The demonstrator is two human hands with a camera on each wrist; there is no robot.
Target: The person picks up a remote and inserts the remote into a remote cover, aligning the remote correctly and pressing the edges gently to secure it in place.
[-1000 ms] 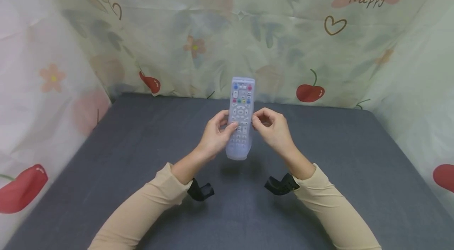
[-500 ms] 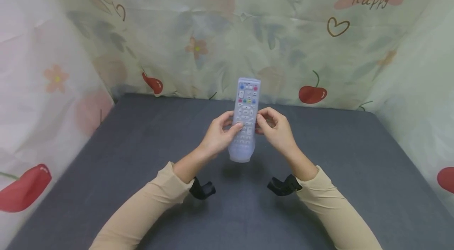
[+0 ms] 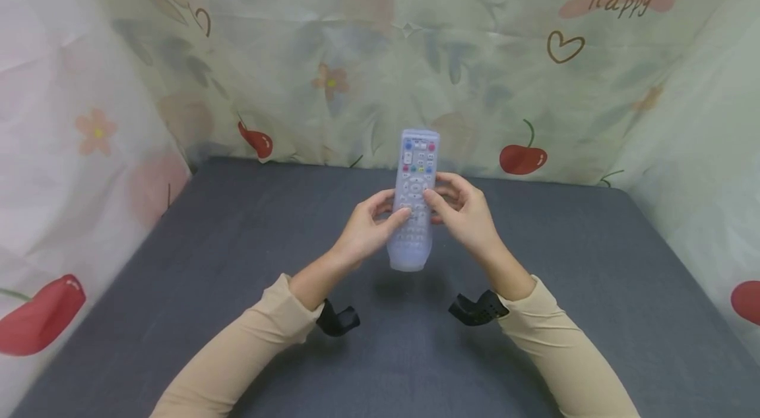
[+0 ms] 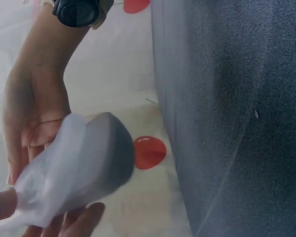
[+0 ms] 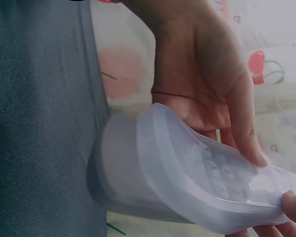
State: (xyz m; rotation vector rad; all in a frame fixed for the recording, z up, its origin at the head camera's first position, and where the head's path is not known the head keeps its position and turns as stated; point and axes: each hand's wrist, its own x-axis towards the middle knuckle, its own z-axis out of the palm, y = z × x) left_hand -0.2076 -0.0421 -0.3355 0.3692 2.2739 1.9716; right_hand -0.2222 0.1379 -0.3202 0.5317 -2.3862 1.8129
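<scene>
Remote control (image 3: 419,161) in a translucent sleeve (image 3: 408,258), held button side up above the bench (image 3: 534,240), clear of its surface. The left hand (image 3: 367,228) and right hand (image 3: 469,217) grip it from opposite edges — thumbs on the front, other fingers at the sides and behind. At the near end the sleeve's lip stands away from a grey part. The step in hand looks like fitting or easing the sleeve; the next move probably calls for one grip steady while the other works the loose end.
</scene>
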